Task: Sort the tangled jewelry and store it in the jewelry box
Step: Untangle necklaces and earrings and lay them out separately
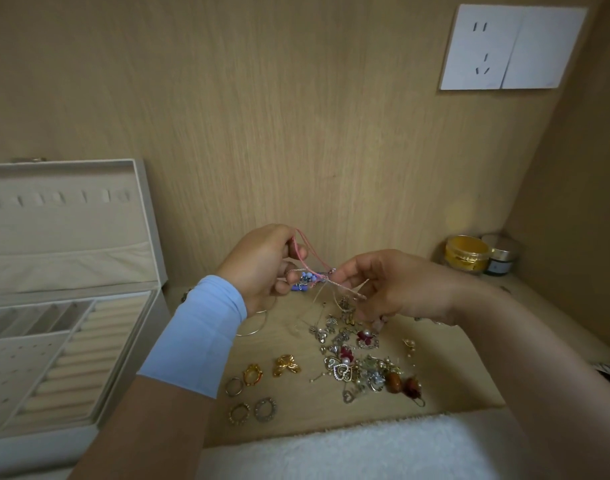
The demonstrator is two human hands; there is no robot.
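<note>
Pink cord (312, 252) was up in the air, and both hands were on it! The left hand (262, 265) pinched its loop between thumb and fingers. The right hand (393, 285) was curled in, pinching a fine silvery strand right at the knot. Blue beads (305, 280) dangled just below, between the two hands and above the counter (452, 375).

So the untangling was under way, and it looked early. A few rings (252, 375) lay set apart from one another at the near left, which read as a first sorted batch. The main pile (352, 365) of hearts, pearls, pins and brown beads was heaped together under the right hand, unsorted.

And the jewelry box (89, 334)? It stood open at the far left, lid upright, well apart from the pile. No piece could be made out in its trays, though the view there was soft, so possibly something small was missed. By that reading nothing was stored, with most of the job ahead: free this knot, split the heap, fill the box.
</note>
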